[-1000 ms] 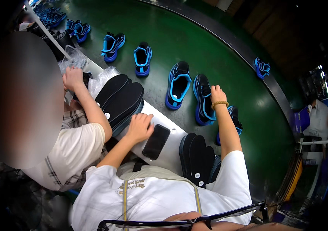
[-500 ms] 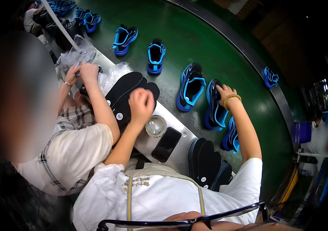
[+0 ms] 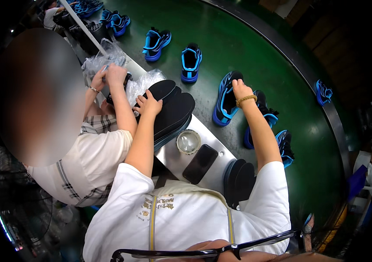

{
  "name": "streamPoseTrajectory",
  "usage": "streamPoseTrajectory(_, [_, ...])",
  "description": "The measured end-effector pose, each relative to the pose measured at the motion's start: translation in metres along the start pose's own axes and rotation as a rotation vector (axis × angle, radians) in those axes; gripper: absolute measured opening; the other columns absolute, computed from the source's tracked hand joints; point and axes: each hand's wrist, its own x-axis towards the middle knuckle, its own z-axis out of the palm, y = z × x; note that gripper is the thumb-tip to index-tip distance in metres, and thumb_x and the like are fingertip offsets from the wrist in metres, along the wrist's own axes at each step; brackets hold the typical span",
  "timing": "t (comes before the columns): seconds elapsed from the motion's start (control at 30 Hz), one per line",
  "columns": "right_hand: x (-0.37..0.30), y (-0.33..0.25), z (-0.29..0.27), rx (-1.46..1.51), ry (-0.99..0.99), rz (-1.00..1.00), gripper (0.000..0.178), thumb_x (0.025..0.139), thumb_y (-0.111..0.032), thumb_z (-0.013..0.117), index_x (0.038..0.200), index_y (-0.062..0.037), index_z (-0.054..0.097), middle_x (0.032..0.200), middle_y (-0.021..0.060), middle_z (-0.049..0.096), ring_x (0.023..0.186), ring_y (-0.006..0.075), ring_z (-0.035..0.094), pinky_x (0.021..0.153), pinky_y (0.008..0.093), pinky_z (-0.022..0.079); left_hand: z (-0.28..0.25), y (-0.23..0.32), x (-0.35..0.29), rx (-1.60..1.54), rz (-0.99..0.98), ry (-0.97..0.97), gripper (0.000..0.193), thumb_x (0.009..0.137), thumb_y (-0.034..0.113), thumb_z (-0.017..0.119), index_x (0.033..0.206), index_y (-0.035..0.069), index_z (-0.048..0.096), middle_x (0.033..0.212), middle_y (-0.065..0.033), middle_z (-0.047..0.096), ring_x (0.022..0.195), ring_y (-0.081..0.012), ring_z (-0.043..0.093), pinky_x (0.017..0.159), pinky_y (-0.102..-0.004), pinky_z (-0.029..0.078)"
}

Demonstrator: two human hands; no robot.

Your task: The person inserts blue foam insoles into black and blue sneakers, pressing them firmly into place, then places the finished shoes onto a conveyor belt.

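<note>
Sneaker (image 3: 223, 99), black, blue-collared and blue-soled; right grip (image 3: 243, 92) at it, pinch unclear; left grip (image 3: 150, 106) spread on insoles (image 3: 175, 111).

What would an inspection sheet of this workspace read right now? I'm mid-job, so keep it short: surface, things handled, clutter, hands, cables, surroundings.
Surface: metal ledge beside a green work surface.
Things handled: black insoles in a pile on the ledge; black-and-blue shoe on the green surface, others along it.
Clutter: dark phone, round clear item, crumpled clear plastic.
Left hand: fingers spread at the edge of the insoles.
Right hand: fingers at the shoe's upper; how firm a grip cannot be told.
Cables: nothing seen for certain; the dark edges are hard to read.
Surroundings: co-worker close on the left, white pole beyond.
</note>
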Motion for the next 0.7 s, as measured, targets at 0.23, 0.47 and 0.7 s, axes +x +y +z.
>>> streamPoseTrajectory(0.23, [-0.027, -0.03, -0.08, 0.377, -0.011, 0.038, 0.037, 0.068, -0.01, 0.052, 0.104, -0.007, 0.044, 0.098, 0.0127, 0.05, 0.09, 0.0275, 0.049, 0.077, 0.0385, 0.039, -0.033, 0.003, -0.004, -0.047, 0.071, 0.067, 0.051, 0.068, 0.031, 0.058, 0.108, 0.005, 0.041, 0.115, -0.016, 0.036, 0.103, -0.0303, 0.041, 0.084, -0.0494, 0.028])
streamPoseTrajectory(0.47, [-0.066, -0.15, -0.12, 1.34, 0.017, -0.006, 0.052, 0.067, -0.026, 0.061, 0.107, -0.0007, 0.039, 0.108, 0.0193, 0.043, 0.099, 0.0325, 0.043, 0.086, 0.0352, 0.034, -0.059, 0.006, -0.058, -0.74, 0.695, 0.56, 0.028, 0.075, 0.022, 0.054, 0.063, -0.002, 0.045, 0.067, -0.0138, 0.044, 0.062, -0.0281, 0.047, 0.054, -0.0338, 0.037])
streamPoseTrajectory(0.7, [-0.111, -0.168, -0.122, 1.645, 0.487, 0.389, 0.061, 0.056, -0.004, 0.061, 0.105, 0.0017, 0.025, 0.1, 0.0118, 0.037, 0.089, 0.0196, 0.043, 0.078, 0.032, 0.036, -0.038, 0.02, -0.155, -1.228, 1.108, -0.134, 0.02, 0.079, 0.016, 0.052, 0.066, 0.001, 0.052, 0.059, 0.0027, 0.041, 0.058, -0.0048, 0.038, 0.049, -0.0187, 0.032])
